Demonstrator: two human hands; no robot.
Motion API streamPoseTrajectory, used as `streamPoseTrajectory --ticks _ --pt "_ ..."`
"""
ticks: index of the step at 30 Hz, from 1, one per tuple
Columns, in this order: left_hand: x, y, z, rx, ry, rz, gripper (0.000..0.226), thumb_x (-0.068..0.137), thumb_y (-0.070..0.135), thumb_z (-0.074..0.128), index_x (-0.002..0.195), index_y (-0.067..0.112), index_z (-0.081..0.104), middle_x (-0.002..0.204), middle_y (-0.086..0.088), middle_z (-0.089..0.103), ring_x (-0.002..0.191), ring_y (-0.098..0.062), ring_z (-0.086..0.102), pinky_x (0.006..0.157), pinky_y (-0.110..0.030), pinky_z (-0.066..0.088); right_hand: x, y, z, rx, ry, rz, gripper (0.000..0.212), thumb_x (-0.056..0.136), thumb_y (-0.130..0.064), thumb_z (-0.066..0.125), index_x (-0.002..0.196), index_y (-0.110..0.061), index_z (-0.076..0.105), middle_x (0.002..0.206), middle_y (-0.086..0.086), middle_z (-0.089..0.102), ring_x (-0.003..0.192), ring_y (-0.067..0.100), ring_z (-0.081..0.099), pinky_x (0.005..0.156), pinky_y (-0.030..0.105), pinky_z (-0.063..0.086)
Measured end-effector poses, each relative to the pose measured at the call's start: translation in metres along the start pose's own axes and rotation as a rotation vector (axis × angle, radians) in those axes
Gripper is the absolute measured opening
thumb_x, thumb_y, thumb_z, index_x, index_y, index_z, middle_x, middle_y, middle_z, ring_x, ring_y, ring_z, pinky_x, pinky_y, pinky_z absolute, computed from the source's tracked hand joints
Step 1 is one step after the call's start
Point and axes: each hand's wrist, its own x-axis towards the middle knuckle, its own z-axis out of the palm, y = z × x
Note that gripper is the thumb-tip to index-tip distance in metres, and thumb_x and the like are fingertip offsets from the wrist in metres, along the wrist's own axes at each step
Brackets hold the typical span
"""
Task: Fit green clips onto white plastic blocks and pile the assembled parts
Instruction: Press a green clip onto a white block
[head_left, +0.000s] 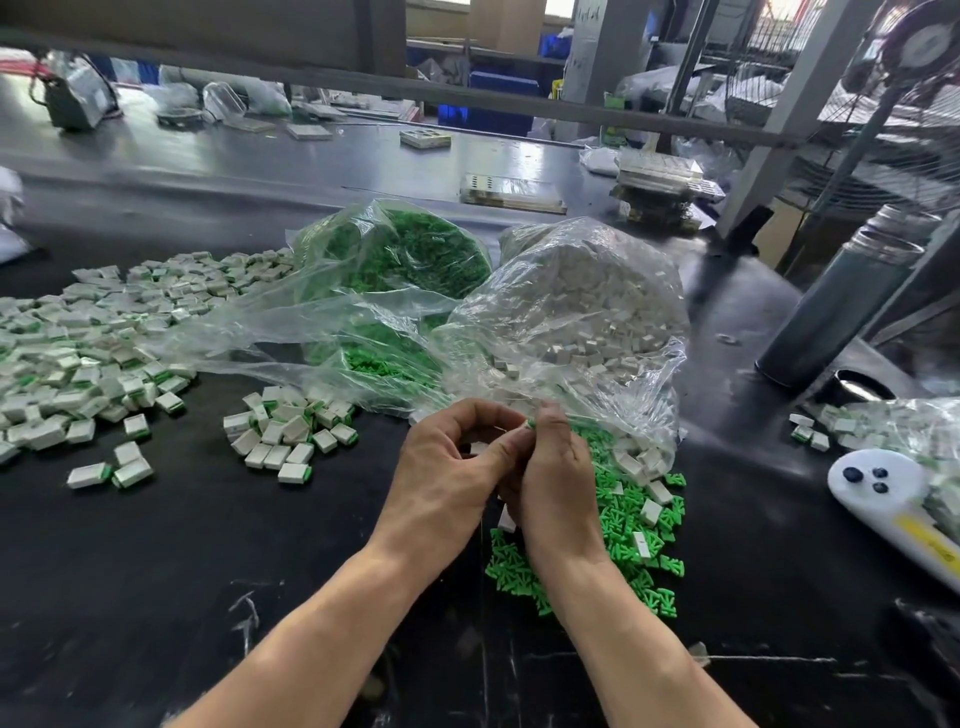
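Observation:
My left hand (451, 470) and my right hand (555, 478) meet over the black table, fingers curled together. Between the fingertips shows a small green clip (531, 423), pinched by my right hand; a white block (479, 448) peeks out inside my left hand's curled fingers. Loose green clips (631, 540) with a few white blocks lie under and right of my right hand. Assembled parts (291, 431) form a small heap left of my hands, and a wide pile (78, 353) spreads at far left.
A clear bag of green clips (410, 260) and a clear bag of white blocks (587, 301) lie open behind my hands. At right stand a dark flask (836, 312), a white handheld device (883, 493) and another bag of parts (904, 431). Trays lie farther back.

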Motion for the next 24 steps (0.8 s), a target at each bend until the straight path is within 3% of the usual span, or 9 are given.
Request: streamPoseTrajectory --ticks 2,4,6,10,15,21,24 --pt "0.001 0.001 -0.003 0.036 0.020 0.021 0.016 0.081 0.040 0.084 0.092 0.030 0.077 0.088 -0.005 0.079 0.078 -0.022 0.077 0.067 -0.037 0.062 -0.001 -0.002 -0.005 -0.069 -0.020 -0.037 0.070 0.110 -0.056 0.034 0.071 -0.011 0.071 0.053 -0.003 0.059 0.045 0.010 0.052 0.046 0.027 0.039" --pt "0.003 0.002 -0.007 0.100 0.050 0.059 0.013 0.084 0.038 0.085 0.093 0.033 0.077 0.090 0.003 0.079 0.082 -0.012 0.076 0.073 -0.026 0.059 0.001 -0.006 -0.012 -0.135 -0.021 -0.111 0.064 0.110 -0.054 0.037 0.067 -0.017 0.067 0.055 -0.002 0.057 0.047 0.012 0.049 0.049 0.030 0.036" --pt "0.004 0.005 -0.010 0.114 0.063 0.082 0.012 0.082 0.038 0.082 0.092 0.033 0.077 0.089 0.006 0.079 0.076 -0.003 0.072 0.071 -0.015 0.054 0.004 -0.010 -0.019 -0.143 -0.034 -0.180 0.048 0.108 -0.046 0.047 0.078 -0.018 0.071 0.063 -0.001 0.063 0.052 0.012 0.054 0.050 0.029 0.040" --pt "0.003 0.010 -0.014 0.116 0.067 0.094 0.012 0.078 0.037 0.080 0.087 0.031 0.077 0.083 0.008 0.078 0.067 0.003 0.068 0.065 -0.010 0.051 0.002 -0.016 -0.025 -0.162 -0.151 -0.258 0.015 0.101 -0.031 0.067 0.090 -0.027 0.075 0.079 -0.004 0.074 0.065 0.011 0.063 0.058 0.025 0.050" --pt "0.005 0.006 -0.020 0.209 0.070 0.076 0.007 0.084 0.032 0.081 0.088 0.032 0.076 0.083 0.009 0.077 0.073 0.002 0.070 0.067 -0.010 0.051 0.002 -0.014 -0.023 -0.257 -0.143 -0.267 0.006 0.097 -0.022 0.074 0.094 -0.027 0.076 0.087 -0.008 0.077 0.082 0.009 0.072 0.079 0.035 0.060" --pt "0.008 0.005 -0.029 0.337 0.056 0.025 0.017 0.088 0.021 0.082 0.089 0.036 0.074 0.084 0.009 0.077 0.078 -0.001 0.071 0.070 -0.014 0.052 0.005 -0.008 -0.024 -0.325 -0.143 -0.204 0.010 0.099 -0.025 0.071 0.090 -0.027 0.074 0.083 -0.012 0.075 0.075 0.003 0.067 0.073 0.026 0.053" --pt "0.011 0.006 -0.041 0.572 0.091 -0.036 0.018 0.087 0.026 0.084 0.085 0.039 0.072 0.080 0.014 0.075 0.076 -0.002 0.070 0.071 -0.021 0.055 0.006 -0.004 -0.025 -0.368 -0.129 -0.199 0.010 0.098 -0.029 0.072 0.088 -0.028 0.074 0.080 -0.013 0.074 0.072 0.002 0.066 0.069 0.020 0.049"
